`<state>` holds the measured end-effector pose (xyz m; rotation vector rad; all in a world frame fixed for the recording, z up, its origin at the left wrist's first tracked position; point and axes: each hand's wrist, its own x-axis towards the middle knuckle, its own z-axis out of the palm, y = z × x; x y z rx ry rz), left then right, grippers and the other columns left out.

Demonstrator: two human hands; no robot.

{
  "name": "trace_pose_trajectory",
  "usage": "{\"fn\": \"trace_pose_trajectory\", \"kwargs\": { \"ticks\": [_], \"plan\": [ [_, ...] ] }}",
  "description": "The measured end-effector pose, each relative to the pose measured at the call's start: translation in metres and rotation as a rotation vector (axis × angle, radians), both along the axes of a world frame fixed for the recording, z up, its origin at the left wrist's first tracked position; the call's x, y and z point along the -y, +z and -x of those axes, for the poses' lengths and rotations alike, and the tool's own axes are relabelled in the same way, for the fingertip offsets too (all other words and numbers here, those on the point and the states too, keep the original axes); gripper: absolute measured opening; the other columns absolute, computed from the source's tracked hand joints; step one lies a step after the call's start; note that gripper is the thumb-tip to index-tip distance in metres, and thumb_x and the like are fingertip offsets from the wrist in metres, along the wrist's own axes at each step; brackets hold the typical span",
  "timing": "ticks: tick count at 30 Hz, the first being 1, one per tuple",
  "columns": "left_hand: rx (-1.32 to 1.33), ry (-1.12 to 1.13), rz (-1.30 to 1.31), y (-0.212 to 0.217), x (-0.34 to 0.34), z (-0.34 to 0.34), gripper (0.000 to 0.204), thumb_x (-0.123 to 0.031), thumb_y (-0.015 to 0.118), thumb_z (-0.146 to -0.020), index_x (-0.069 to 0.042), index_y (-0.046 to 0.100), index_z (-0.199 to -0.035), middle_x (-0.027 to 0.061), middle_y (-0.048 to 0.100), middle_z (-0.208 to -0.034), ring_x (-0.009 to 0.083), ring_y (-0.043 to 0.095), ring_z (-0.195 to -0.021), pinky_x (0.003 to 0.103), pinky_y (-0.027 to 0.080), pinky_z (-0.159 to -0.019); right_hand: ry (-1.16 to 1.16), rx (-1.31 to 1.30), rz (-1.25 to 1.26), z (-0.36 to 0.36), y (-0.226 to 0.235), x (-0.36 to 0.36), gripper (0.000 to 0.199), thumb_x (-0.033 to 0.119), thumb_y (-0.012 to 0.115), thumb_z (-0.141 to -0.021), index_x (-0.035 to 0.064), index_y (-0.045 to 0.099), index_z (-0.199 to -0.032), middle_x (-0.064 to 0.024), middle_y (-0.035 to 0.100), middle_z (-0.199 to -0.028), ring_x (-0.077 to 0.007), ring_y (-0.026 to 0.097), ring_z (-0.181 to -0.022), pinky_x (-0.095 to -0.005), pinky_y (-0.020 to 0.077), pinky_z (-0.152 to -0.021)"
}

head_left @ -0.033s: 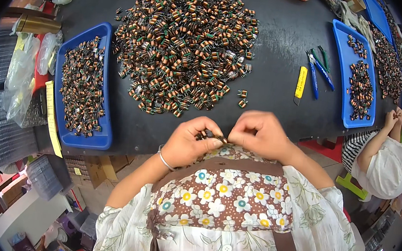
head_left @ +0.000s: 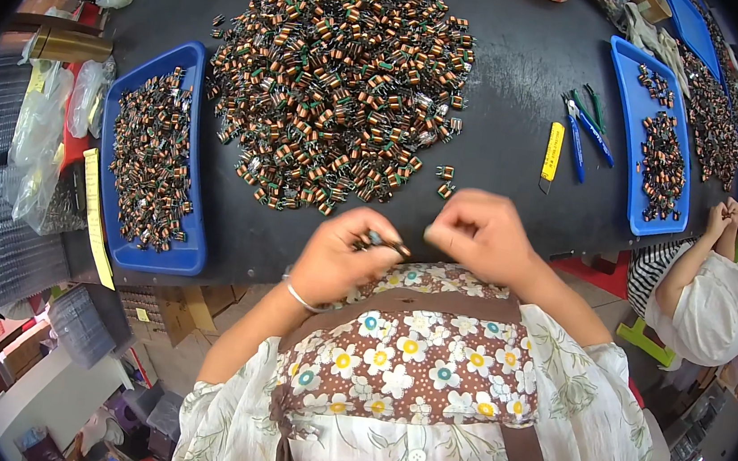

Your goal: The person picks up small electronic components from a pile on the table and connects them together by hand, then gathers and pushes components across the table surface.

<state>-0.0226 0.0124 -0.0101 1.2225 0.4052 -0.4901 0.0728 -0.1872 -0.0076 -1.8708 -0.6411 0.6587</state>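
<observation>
At the left of the frame a blue tray (head_left: pixel 189 257) holds small coil parts on the dark tabletop (head_left: pixel 513 57). Lower centre, the left hand (head_left: pixel 339 259) pinches a small coil part (head_left: pixel 383 242), dark with metal leads, in its grip. Just right, the right hand (head_left: pixel 477 233) has fingers curled together; whether its grip holds anything cannot be told.
</observation>
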Motion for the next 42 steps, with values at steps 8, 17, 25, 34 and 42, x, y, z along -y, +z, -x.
{"fn": "trace_pose_trajectory", "kwargs": {
  "ticks": [8, 17, 25, 34, 42],
  "plan": [
    [0.373, 0.887, -0.324, 0.044, -0.170, 0.008, 0.011, -0.010, 0.059, -0.087, -0.006, 0.056, -0.096, 0.0046, 0.060, -0.085, 0.0063, 0.051, -0.061, 0.018, 0.038, -0.047, -0.125, 0.534, 0.249, -0.015, -0.023, 0.002, 0.019, 0.009, 0.072, -0.070, 0.0040, 0.056, -0.079, -0.0067, 0.056, -0.077, -0.0193, 0.054, -0.058, -0.0284, 0.0458, -0.053],
    [0.517, 0.518, -0.957, 0.035, -0.129, -0.002, 0.028, 0.000, 0.053, -0.085, 0.000, 0.055, -0.113, 0.0093, 0.059, -0.109, 0.0153, 0.057, -0.095, 0.028, 0.045, -0.085, -0.127, -0.050, -0.007, -0.011, -0.011, -0.002, 0.014, 0.003, 0.068, -0.074, 0.0016, 0.057, -0.082, -0.0023, 0.056, -0.075, -0.0069, 0.053, -0.064, -0.0215, 0.0425, -0.057],
    [0.085, 0.089, 0.191, -0.019, 0.013, -0.013, 0.031, -0.001, 0.056, -0.087, 0.001, 0.047, -0.116, 0.0128, 0.061, -0.098, 0.0176, 0.062, -0.085, 0.027, 0.052, -0.073, -0.017, -0.104, -0.051, -0.009, -0.001, -0.012, 0.011, 0.004, 0.067, -0.075, 0.0005, 0.061, -0.083, -0.0034, 0.060, -0.075, -0.0086, 0.055, -0.065, -0.0232, 0.0437, -0.057],
    [0.007, 0.138, 0.159, -0.025, 0.016, -0.015, 0.017, -0.004, 0.057, -0.087, 0.003, 0.054, -0.103, 0.0084, 0.063, -0.089, 0.0105, 0.061, -0.074, 0.022, 0.052, -0.065, -0.024, 0.651, 0.243, -0.039, -0.017, -0.012, 0.018, 0.005, 0.068, -0.073, 0.0035, 0.062, -0.089, -0.0089, 0.057, -0.075, -0.0220, 0.058, -0.071, -0.0329, 0.0469, -0.064],
    [-0.003, 0.124, 0.183, -0.025, 0.015, -0.021, 0.016, -0.007, 0.056, -0.089, 0.001, 0.052, -0.103, 0.0092, 0.062, -0.087, 0.0097, 0.060, -0.070, 0.022, 0.051, -0.060, 0.074, 0.008, 0.068, -0.022, 0.000, -0.015, 0.012, 0.005, 0.068, -0.074, 0.0022, 0.063, -0.085, -0.0070, 0.062, -0.074, -0.0149, 0.062, -0.070, -0.0244, 0.0479, -0.062]
  ]
}}
